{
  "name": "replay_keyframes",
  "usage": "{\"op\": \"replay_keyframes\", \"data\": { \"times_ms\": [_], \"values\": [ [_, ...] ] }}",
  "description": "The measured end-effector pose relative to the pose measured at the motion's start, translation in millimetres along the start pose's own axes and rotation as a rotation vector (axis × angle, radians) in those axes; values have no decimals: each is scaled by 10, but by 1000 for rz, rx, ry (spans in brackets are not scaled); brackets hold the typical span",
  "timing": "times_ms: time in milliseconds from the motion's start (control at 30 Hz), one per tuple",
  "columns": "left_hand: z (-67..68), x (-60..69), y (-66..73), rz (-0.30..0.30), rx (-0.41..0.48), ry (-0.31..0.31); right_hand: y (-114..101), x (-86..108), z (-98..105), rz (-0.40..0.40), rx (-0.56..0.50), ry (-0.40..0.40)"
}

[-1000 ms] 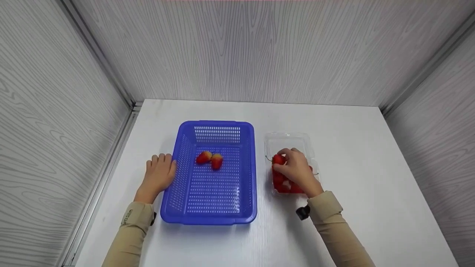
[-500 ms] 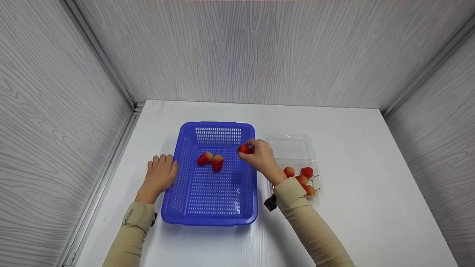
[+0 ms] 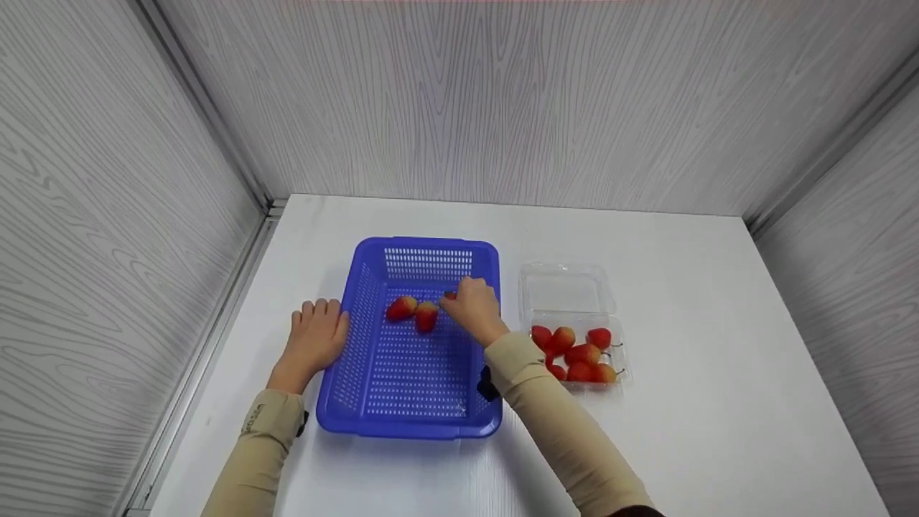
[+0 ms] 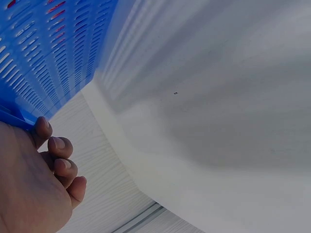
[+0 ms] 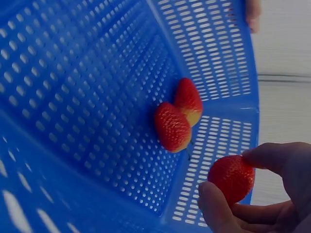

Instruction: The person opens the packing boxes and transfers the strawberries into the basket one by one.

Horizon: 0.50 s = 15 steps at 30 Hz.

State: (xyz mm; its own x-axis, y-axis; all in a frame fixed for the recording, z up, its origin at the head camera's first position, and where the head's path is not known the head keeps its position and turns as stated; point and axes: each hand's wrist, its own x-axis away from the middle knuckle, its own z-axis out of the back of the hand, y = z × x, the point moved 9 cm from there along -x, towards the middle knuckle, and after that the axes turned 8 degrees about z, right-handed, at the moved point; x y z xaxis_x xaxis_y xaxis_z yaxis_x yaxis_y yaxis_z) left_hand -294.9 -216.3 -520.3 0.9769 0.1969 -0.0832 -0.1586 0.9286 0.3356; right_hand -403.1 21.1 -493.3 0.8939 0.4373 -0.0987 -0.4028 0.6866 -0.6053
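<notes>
My right hand (image 3: pixel 474 309) is over the right part of a blue perforated plastic basket (image 3: pixel 409 429). It pinches a red strawberry (image 5: pixel 232 178) between thumb and fingers, apart from the basket floor; the head view shows little of that fruit. Two red-and-yellow strawberries lie together inside, a left one (image 3: pixel 401 308) and a right one (image 3: pixel 426 317). My left hand (image 3: pixel 316 337) holds the basket's left rim. From the left wrist, its fingertips (image 4: pixel 60 145) look curled just outside the blue wall.
Right of the basket stands a clear hinged plastic box (image 3: pixel 567 289), its lid laid back. Several strawberries (image 3: pixel 583 354) fill its near half, some with stems. A white table (image 3: pixel 689 345) carries everything, with grey wood-grain panels (image 3: pixel 502 108) behind and at both sides.
My right hand has lifted a strawberry from the clear box and carried it left over the basket, then a little lower. The left hand stays at the rim.
</notes>
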Motion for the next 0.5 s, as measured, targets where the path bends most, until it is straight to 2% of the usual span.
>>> {"op": "replay_keyframes", "data": {
  "times_ms": [200,500],
  "values": [
    [-6,-17,-21,6,-5,3,79,-69,-148,-69,80,-43],
    [-30,-20,-26,4,2,0,83,-71,-289,-77,250,-31]
  ]
}}
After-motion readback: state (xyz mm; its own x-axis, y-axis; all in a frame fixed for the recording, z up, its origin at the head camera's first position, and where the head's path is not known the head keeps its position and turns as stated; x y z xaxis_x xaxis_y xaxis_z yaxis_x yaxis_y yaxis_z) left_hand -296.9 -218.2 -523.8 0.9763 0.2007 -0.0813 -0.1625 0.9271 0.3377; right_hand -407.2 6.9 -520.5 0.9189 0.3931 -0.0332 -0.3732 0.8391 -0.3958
